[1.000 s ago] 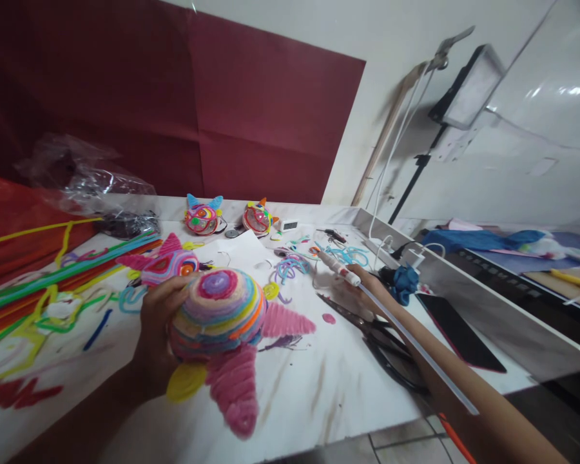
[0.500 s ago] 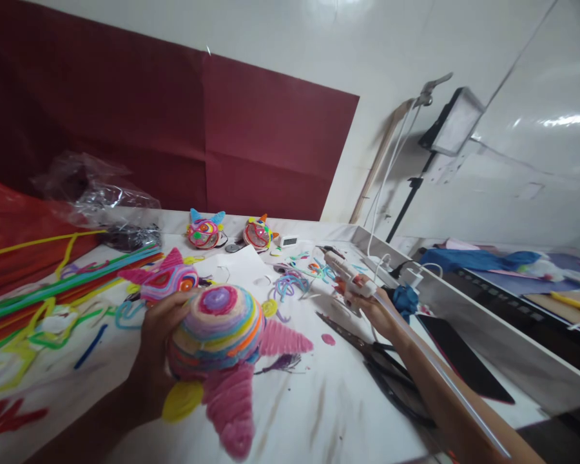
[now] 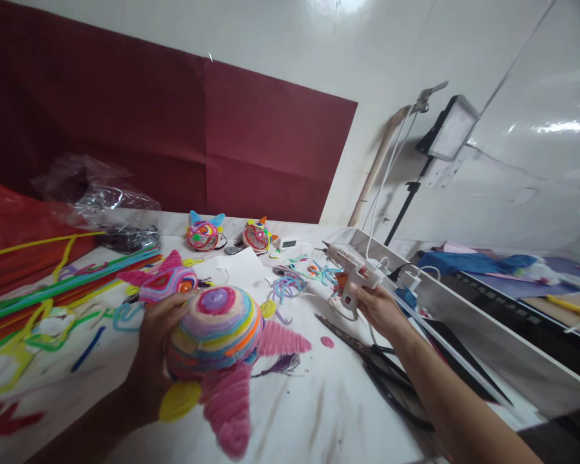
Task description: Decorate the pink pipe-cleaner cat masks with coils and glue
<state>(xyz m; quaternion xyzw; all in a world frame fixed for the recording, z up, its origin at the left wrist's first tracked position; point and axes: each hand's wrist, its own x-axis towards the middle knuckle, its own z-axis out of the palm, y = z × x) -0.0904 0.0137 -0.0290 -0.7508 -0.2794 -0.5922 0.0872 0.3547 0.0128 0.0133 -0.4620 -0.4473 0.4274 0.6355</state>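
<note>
My left hand (image 3: 157, 351) is wrapped round the far left side of a ball-shaped craft (image 3: 220, 328) coiled in striped, fuzzy pipe cleaners. Two pink cones and yellow discs stick out from it. In my right hand (image 3: 374, 306) is a white hot glue gun (image 3: 350, 270), its nozzle pointing up and left, with a long clear glue stick (image 3: 457, 351) trailing from its back. Black-handled scissors (image 3: 367, 354) lie on the table below my right wrist. Behind the ball sits a similar pink craft (image 3: 162, 280), partly covered by my left hand.
Bundled pipe cleaners (image 3: 67, 290) spread across the left, near a clear plastic bag (image 3: 109, 200). Two finished-looking balls (image 3: 204, 233) stand at the back by a small white display (image 3: 287, 243). A raised table edge (image 3: 473, 322) and a black phone-like slab (image 3: 464, 354) lie right.
The glue gun in my right hand has lifted a little and turned more upright. My left hand and the ball have stayed nearly still.
</note>
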